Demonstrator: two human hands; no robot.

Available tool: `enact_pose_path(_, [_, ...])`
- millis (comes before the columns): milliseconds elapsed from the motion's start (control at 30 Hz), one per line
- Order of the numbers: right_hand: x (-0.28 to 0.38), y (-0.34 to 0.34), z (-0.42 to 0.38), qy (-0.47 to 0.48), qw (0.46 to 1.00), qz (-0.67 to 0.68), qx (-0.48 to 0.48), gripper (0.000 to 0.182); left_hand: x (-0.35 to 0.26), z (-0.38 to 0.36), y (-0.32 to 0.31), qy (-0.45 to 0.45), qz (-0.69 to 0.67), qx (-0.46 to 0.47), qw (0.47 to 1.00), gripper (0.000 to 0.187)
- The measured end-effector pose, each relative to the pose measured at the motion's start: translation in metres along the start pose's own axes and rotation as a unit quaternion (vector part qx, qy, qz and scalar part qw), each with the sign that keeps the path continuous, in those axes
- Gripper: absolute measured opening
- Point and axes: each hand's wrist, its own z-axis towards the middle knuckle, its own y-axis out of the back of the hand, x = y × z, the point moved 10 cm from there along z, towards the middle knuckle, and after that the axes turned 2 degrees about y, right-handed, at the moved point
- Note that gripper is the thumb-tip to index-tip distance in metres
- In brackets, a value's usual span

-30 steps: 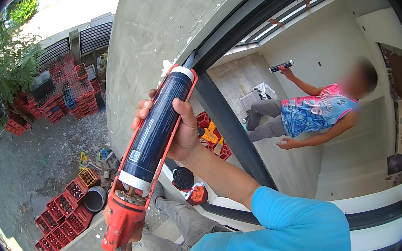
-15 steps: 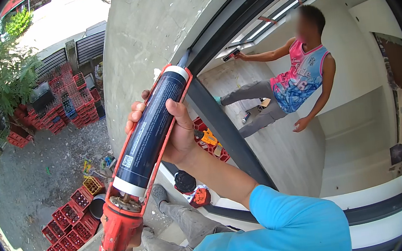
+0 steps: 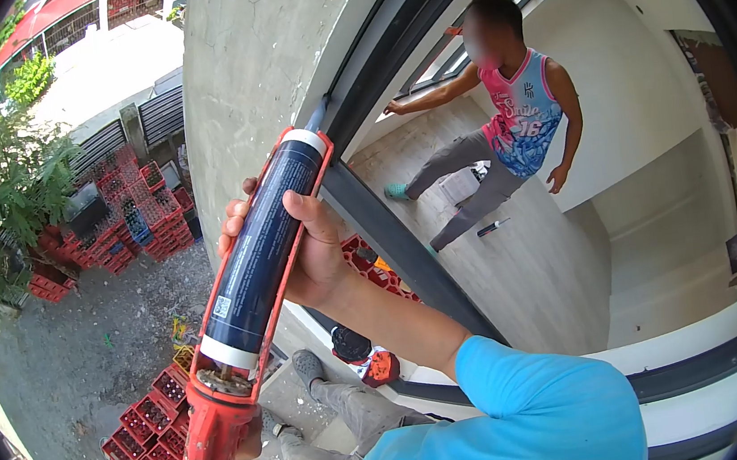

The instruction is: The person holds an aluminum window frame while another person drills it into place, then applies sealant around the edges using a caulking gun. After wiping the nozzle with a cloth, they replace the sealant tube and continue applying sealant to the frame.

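Note:
My right hand (image 3: 312,249) is wrapped round the dark blue cartridge barrel of a red caulking gun (image 3: 254,251), thumb on one side and fingertips on the other. Behind the barrel, my left hand (image 3: 249,440) grips the red handle, mostly hidden by it. The gun points up and away, its pale nozzle (image 3: 317,117) at the seam between the grey concrete wall (image 3: 256,53) and the dark window frame (image 3: 361,74). Whether the tip touches the seam is hard to tell.
Through the opening, another person (image 3: 522,106) stands with one arm stretched towards the frame. A tube (image 3: 494,227) lies on the floor inside. Below on the left are stacked red crates (image 3: 151,423) and a tree (image 3: 10,196). A black and a red item (image 3: 379,368) sit near my feet.
The view has shifted, with the gun's nozzle still near the frame. The other person has moved left in view, and the dark object in that person's hand is no longer visible.

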Motion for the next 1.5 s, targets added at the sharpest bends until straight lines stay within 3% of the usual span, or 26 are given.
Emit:
enact_pose_path(367, [0.006, -0.023, 0.001, -0.013, 0.999, -0.007, 0.037, 0.045, 0.007, -0.007, 0.004, 0.092, -0.101, -0.007, 0.991, 0.02])
enact_pose_path(633, [0.012, -0.029, 0.0, 0.008, 0.999, 0.007, 0.03, 0.046, -0.005, 0.002, 0.003, 0.01, -0.104, -0.021, 0.994, 0.024])
enact_pose_path(933, [0.012, -0.038, -0.006, 0.009, 0.999, 0.022, 0.048, 0.047, 0.014, -0.013, 0.003, 0.047, -0.077, -0.009, 0.996, 0.029])
enact_pose_path(1033, [0.013, -0.033, -0.005, 0.009, 0.998, 0.036, 0.044, 0.046, 0.025, -0.013, 0.0, 0.104, -0.1, 0.014, 0.989, 0.03])
enact_pose_path(1367, [0.015, -0.038, -0.01, 0.009, 0.999, 0.032, 0.042, 0.042, -0.063, 0.023, -0.009, -0.104, -0.243, 0.113, 0.958, 0.039])
enact_pose_path(1500, [0.012, -0.033, -0.012, 0.007, 0.998, 0.03, 0.047, 0.042, -0.046, 0.017, -0.008, -0.089, -0.212, 0.091, 0.969, 0.037])
